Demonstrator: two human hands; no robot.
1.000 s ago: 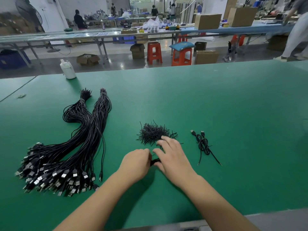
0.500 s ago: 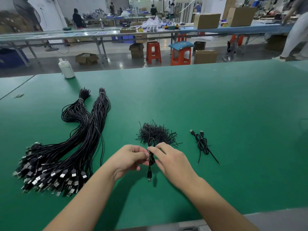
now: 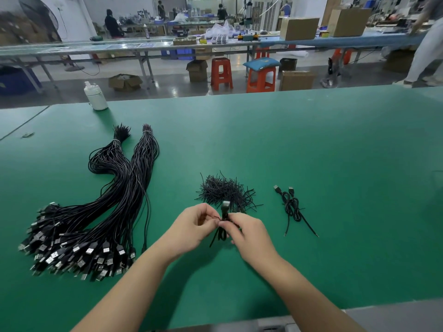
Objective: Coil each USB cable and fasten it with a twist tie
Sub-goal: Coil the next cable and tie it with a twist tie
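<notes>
I take the green table [image 3: 311, 152] first, since everything sits on it. On my left lies the big bundle of uncoiled USB cables [image 3: 103, 212], its plugs fanned toward the near edge, and it looks no different from a second ago. The heap of twist ties [image 3: 223, 188] sits mid-table just beyond my hands, and two finished cables [image 3: 291, 207] lie to its right, well apart from the bundle.

The change is in the middle. A second ago both hands were down at the table surface with the cable mostly hidden under them. Half a second ago they had lifted, with a plug dangling below. Now the coiled cable [image 3: 223, 230] is held up between them with its USB plug [image 3: 225, 205] pointing upward and its loops hanging below the fingers.

My left hand [image 3: 191, 226] has its fingers curled in a pinch at the cable's waist, and a thin strand shows at the fingertips, probably the end of a twist tie, though it is too fine for me to be sure. My right hand [image 3: 249, 233] is also pinched closed on the coil from the other side.

I judge that coiling is finished for this cable and the tie is being twisted on. It would be the third done, with the large bundle left to do.
</notes>
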